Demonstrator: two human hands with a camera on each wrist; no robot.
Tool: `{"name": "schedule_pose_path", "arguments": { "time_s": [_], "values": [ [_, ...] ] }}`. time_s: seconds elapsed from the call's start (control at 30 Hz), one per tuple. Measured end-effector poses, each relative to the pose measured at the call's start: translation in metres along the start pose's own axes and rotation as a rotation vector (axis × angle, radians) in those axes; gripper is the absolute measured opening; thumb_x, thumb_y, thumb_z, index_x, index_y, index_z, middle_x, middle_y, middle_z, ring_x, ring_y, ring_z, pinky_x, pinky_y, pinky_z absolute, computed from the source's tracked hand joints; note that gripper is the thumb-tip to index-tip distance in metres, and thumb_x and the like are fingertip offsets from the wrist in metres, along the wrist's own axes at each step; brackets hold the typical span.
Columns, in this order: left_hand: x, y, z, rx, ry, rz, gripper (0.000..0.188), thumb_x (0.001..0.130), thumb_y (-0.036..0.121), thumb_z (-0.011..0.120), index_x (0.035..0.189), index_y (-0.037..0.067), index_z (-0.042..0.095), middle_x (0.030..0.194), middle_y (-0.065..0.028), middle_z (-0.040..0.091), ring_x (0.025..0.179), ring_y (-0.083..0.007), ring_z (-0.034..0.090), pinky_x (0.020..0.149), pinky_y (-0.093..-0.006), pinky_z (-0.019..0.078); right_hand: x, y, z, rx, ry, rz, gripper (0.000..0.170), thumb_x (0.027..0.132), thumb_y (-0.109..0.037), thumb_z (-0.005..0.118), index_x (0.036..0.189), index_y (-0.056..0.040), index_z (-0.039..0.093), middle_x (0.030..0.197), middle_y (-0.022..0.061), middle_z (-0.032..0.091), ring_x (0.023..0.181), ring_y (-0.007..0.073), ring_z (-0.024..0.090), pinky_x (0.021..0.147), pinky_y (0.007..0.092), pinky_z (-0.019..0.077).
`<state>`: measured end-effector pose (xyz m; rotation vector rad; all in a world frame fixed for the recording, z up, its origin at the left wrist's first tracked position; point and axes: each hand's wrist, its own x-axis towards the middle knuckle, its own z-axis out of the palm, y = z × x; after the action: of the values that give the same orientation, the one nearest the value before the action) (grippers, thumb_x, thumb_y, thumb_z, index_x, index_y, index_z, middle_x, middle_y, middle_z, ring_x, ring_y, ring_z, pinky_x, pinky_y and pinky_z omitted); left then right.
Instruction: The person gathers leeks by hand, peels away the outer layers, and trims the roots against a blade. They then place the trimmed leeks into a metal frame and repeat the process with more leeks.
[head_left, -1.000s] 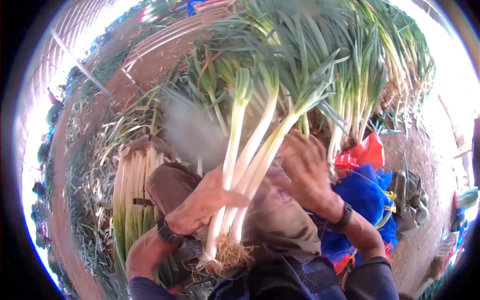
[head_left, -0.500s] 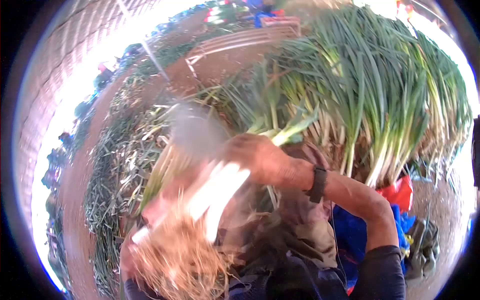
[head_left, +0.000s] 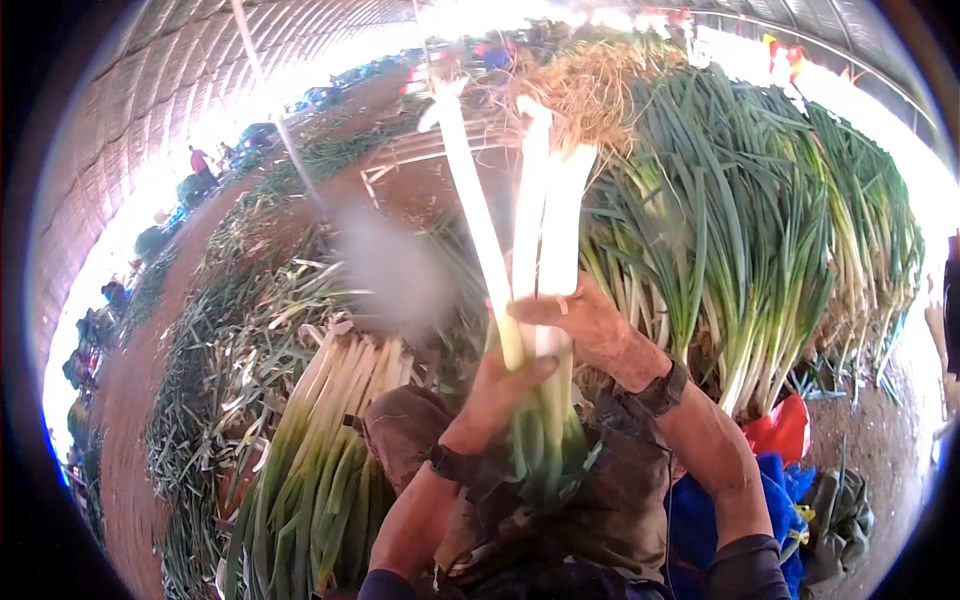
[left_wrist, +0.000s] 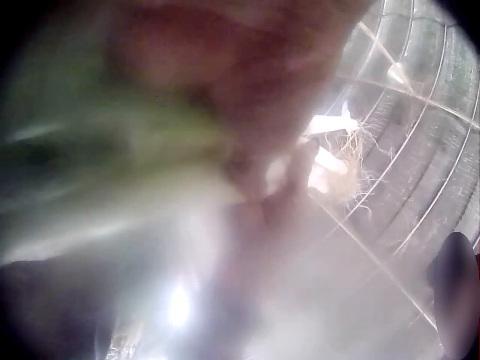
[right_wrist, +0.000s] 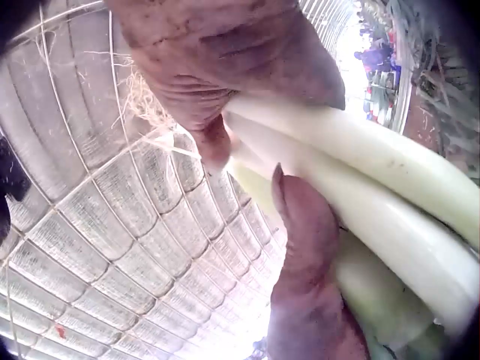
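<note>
Several leeks point(head_left: 530, 205) stand upside down in front of the person, their bushy roots point(head_left: 590, 95) at the top and green leaves pointing down toward the lap. The left hand point(head_left: 498, 392) grips them low, where the white turns green. Just above it, the right hand point(head_left: 590, 325) wraps round the white stems, its thumb lying across the front. Close up in the right wrist view, the pale stems point(right_wrist: 367, 169) run between dirt-marked fingers. In the left wrist view the hand is blurred and covers much of the leeks.
A pile of trimmed leeks point(head_left: 330, 440) lies at the left, beside the knee. Tall bunches of leeks point(head_left: 720, 220) stand at the right. Cut leaves point(head_left: 210, 400) cover the ground further left. Blue sacking point(head_left: 775, 490) and a red bag point(head_left: 780, 430) lie by the right arm.
The leeks have been swung from roots down by the lap to roots up in front. The right hand has come from beside them onto the stems, and both hands now hold them.
</note>
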<state>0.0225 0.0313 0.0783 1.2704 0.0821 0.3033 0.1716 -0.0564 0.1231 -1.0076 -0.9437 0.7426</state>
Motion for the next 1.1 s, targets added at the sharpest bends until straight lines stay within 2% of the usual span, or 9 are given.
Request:
{"name": "schedule_pose_path", "arguments": {
  "time_s": [0.13, 0.2, 0.3, 0.4, 0.53, 0.6, 0.77, 0.97, 1.1],
  "values": [
    [0.004, -0.021, 0.003, 0.102, -0.024, -0.066, 0.038, 0.094, 0.032, 0.068, 0.114, -0.001, 0.063, 0.095, -0.0040, 0.067, 0.088, -0.0107, 0.063, 0.069, -0.0265, 0.0530, -0.016, -0.013, -0.008, -0.298, 0.090, 0.057, 0.043, 0.087, -0.027, 0.075, 0.117, 0.0027, 0.066, 0.105, 0.0095, 0.071, 0.097, 0.0154, 0.064, 0.088, 0.0300, 0.0500],
    [0.006, -0.025, -0.001, 0.132, -0.035, -0.061, 0.039, 0.096, 0.035, 0.066, 0.114, 0.001, 0.063, 0.093, -0.0012, 0.066, 0.083, -0.0081, 0.061, 0.067, -0.0250, 0.0508, -0.023, -0.008, -0.005, -0.368, 0.157, -0.241, 0.044, 0.090, -0.029, 0.073, 0.120, 0.0022, 0.066, 0.107, 0.0084, 0.070, 0.101, 0.0129, 0.059, 0.090, 0.0308, 0.0464],
    [0.006, -0.026, -0.009, 0.196, -0.113, -0.055, 0.041, 0.097, 0.036, 0.065, 0.117, 0.000, 0.063, 0.098, -0.0010, 0.066, 0.087, -0.0077, 0.058, 0.074, -0.0262, 0.0501, -0.026, -0.008, -0.014, 0.224, 0.028, -0.231, 0.042, 0.093, -0.028, 0.069, 0.122, 0.0020, 0.065, 0.112, 0.0084, 0.068, 0.106, 0.0146, 0.057, 0.093, 0.0330, 0.0443],
    [0.002, -0.027, -0.010, 0.257, -0.152, -0.066, 0.042, 0.097, 0.034, 0.065, 0.120, 0.000, 0.061, 0.102, -0.0016, 0.064, 0.093, -0.0084, 0.056, 0.080, -0.0282, 0.0488, -0.010, -0.014, -0.021, -0.150, 0.257, 0.101, 0.039, 0.096, -0.025, 0.066, 0.124, 0.0015, 0.063, 0.112, 0.0083, 0.068, 0.104, 0.0159, 0.060, 0.091, 0.0316, 0.0469],
    [-0.005, -0.043, -0.009, 0.281, -0.133, -0.077, 0.041, 0.097, 0.031, 0.066, 0.123, 0.000, 0.060, 0.107, -0.0011, 0.063, 0.098, -0.0095, 0.055, 0.085, -0.0296, 0.0478, -0.008, -0.011, -0.034, -0.068, 0.229, 0.044, 0.048, 0.097, -0.027, 0.063, 0.133, 0.0035, 0.053, 0.126, 0.0163, 0.063, 0.116, 0.0247, 0.061, 0.099, 0.0406, 0.0502],
    [-0.003, -0.055, -0.014, 0.267, -0.132, -0.084, 0.041, 0.097, 0.030, 0.066, 0.124, 0.001, 0.059, 0.107, -0.0008, 0.063, 0.098, -0.0100, 0.055, 0.085, -0.0297, 0.0480, -0.011, -0.018, -0.030, 0.182, 0.174, 0.067, 0.039, 0.096, -0.025, 0.066, 0.124, 0.0011, 0.061, 0.109, 0.0093, 0.069, 0.095, 0.0160, 0.064, 0.078, 0.0300, 0.0531],
    [0.001, -0.034, -0.010, 0.202, -0.371, -0.299, 0.052, 0.095, 0.028, 0.068, 0.137, 0.003, 0.051, 0.120, -0.0036, 0.061, 0.111, -0.0149, 0.055, 0.093, -0.0325, 0.0479, -0.019, -0.036, -0.030, 0.108, -0.078, 0.072, 0.053, 0.090, -0.028, 0.072, 0.131, 0.0001, 0.054, 0.121, 0.0183, 0.066, 0.101, 0.0245, 0.068, 0.085, 0.0398, 0.0583],
    [0.019, -0.033, -0.005, 0.018, -0.644, -0.262, 0.068, 0.091, 0.023, 0.072, 0.147, 0.003, 0.039, 0.135, -0.0090, 0.055, 0.126, -0.0195, 0.050, 0.104, -0.0363, 0.0432, -0.024, -0.045, -0.012, 0.099, -0.300, -0.124, 0.040, 0.087, -0.019, 0.073, 0.120, 0.0008, 0.063, 0.109, 0.0164, 0.070, 0.094, 0.0241, 0.069, 0.083, 0.0355, 0.0578],
    [0.007, 0.012, 0.025, 0.052, -0.249, -0.020, 0.097, 0.074, 0.021, 0.083, 0.150, -0.004, 0.028, 0.138, -0.0183, 0.052, 0.131, -0.0285, 0.049, 0.113, -0.0397, 0.0381, -0.013, -0.062, 0.006, -0.304, 0.096, -0.135, 0.022, 0.087, -0.015, 0.072, 0.100, 0.0027, 0.071, 0.097, 0.0154, 0.072, 0.084, 0.0223, 0.067, 0.080, 0.0311, 0.0550]
  ]
}}
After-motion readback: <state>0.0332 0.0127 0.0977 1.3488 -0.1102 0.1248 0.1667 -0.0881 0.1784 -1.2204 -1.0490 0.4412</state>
